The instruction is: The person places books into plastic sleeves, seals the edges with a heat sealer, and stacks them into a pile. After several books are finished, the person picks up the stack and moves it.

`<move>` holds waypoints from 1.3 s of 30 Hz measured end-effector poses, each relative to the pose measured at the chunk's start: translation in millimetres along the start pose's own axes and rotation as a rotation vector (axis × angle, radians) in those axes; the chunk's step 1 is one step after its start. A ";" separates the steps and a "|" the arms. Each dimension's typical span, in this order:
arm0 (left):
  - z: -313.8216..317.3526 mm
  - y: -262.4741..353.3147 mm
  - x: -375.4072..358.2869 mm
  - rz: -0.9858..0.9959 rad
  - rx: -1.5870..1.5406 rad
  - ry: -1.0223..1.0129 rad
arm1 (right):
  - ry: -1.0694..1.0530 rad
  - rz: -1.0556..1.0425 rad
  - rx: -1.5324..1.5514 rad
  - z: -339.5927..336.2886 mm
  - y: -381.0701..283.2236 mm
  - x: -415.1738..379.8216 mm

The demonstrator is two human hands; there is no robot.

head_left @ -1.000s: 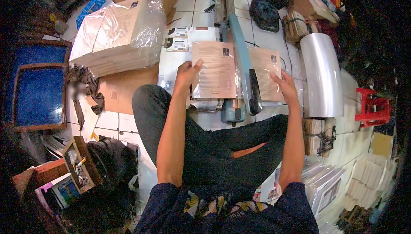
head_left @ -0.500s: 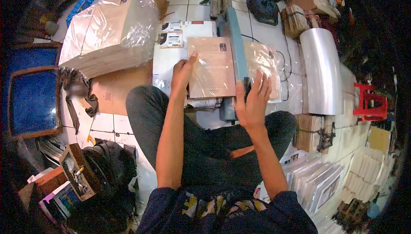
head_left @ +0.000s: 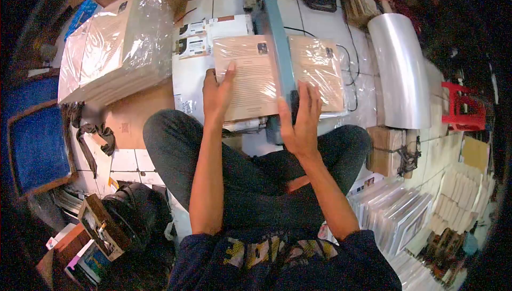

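Here, left hand (head_left: 215, 95) fingers flat on glossy film-wrapped booklet (head_left: 250, 78), right hand (head_left: 302, 123) fingers spread atop blue sealer bar (head_left: 277, 51).

Packing wkshop: film roll (head_left: 401, 72), heat sealer (head_left: 277, 62), wrapped stacks (head_left: 109, 51).

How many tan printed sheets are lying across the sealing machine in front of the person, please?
2. One tan sheet lies left of the blue sealer arm, under the left hand. The other sheet, in clear film, lies right of it, beyond the right hand. More may lie beneath.
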State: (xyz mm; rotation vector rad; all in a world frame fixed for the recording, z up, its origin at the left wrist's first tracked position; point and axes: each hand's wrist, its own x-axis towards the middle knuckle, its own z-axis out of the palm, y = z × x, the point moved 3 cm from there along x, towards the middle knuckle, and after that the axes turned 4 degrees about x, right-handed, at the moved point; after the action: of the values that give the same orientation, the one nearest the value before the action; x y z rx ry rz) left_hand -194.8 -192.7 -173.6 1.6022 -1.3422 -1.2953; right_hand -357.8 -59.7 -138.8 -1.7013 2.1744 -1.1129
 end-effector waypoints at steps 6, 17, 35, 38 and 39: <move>-11.6 15.2 -15.8 0.175 -0.152 0.017 | -0.003 0.010 -0.043 -8.7 -9.7 1.0; -60.9 49.1 -68.1 0.051 -0.838 -0.520 | 0.252 -0.426 -0.265 -119.2 -108.9 24.6; -3.5 15.8 27.7 -0.122 -0.604 -0.386 | 0.934 0.622 -0.070 -461.0 14.8 -239.0; 1.4 30.8 16.5 -0.022 -0.560 -0.456 | 0.933 0.808 -0.041 -462.0 65.7 -281.9; 3.7 35.2 5.0 0.008 -0.505 -0.477 | 0.862 0.908 -0.220 -463.1 74.9 -294.0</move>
State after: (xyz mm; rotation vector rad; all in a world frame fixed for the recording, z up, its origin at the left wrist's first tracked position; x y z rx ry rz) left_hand -209.0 -205.7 -143.5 0.9762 -1.1444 -1.9086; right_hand -568.1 415.4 52.2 -0.0273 3.0780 -1.4365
